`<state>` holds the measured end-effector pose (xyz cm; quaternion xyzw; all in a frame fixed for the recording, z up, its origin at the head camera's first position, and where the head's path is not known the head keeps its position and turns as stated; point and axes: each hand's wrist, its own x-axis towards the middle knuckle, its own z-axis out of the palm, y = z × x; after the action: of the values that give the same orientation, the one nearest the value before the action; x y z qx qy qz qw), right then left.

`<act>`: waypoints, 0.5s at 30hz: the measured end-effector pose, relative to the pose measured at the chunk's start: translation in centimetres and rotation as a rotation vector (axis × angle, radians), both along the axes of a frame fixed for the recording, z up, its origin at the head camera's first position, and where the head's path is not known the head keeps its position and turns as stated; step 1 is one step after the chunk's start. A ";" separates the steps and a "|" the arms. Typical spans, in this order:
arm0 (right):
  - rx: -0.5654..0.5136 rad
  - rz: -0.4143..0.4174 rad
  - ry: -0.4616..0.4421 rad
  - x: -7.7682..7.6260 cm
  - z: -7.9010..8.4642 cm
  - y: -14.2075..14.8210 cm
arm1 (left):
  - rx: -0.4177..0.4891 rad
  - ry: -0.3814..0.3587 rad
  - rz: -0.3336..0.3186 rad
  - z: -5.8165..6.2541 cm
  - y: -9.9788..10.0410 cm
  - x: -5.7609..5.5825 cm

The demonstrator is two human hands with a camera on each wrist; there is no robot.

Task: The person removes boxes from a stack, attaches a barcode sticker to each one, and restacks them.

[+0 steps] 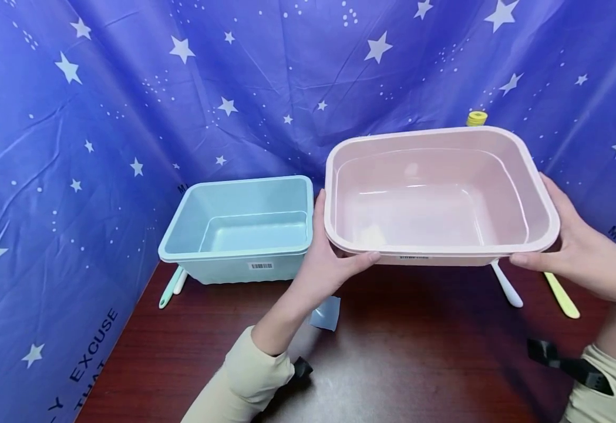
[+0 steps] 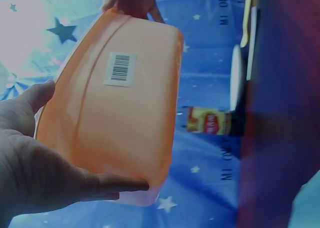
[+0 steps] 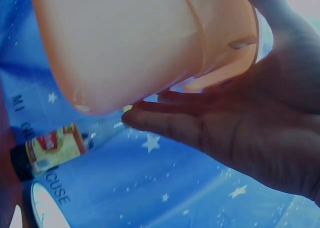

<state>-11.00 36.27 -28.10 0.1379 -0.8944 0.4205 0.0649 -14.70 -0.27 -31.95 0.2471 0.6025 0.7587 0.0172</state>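
Both hands hold a pink plastic basin (image 1: pixel 424 211) up above the table, its open side tilted toward the head camera. At its left end, the left hand (image 1: pixel 329 258) grips it with the thumb at the front rim. The right hand (image 1: pixel 577 247) grips the opposite end, thumb along the front rim. From the left wrist, the basin's outer wall (image 2: pixel 130 123) looks orange and carries a barcode sticker (image 2: pixel 120 69). The right wrist view shows the right fingers (image 3: pixel 165 123) against the basin's outside. A pale patch shows inside the basin at its front left.
A light blue basin (image 1: pixel 255 270) stands left on the dark red table (image 1: pixel 392 364), with utensil handles (image 1: pixel 170 288) by it. A small blue square (image 1: pixel 326 312) lies mid-table. Behind the pink basin are a yellow-capped (image 1: pixel 477 118) labelled bottle (image 3: pixel 55 148), a pale handle (image 1: pixel 507 285) and a yellow handle (image 1: pixel 561 295).
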 end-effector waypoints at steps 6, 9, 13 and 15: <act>-0.096 0.082 0.068 0.7 1.3 -2.3 | -0.008 -0.001 0.006 1.6 -2.0 0.4; -0.158 0.123 0.085 1.0 2.0 -3.9 | -0.026 0.018 0.020 2.4 -3.3 0.5; -0.256 0.158 0.093 0.8 2.5 -6.0 | -0.065 0.030 0.049 3.2 -5.1 0.6; -0.284 0.172 0.094 0.5 2.6 -6.9 | -0.086 0.025 0.066 3.4 -6.1 0.6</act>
<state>-10.50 29.37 -25.50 0.2230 -0.8068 0.5398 0.0892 -14.08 -6.33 -28.55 0.2357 0.6426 0.7290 -0.0047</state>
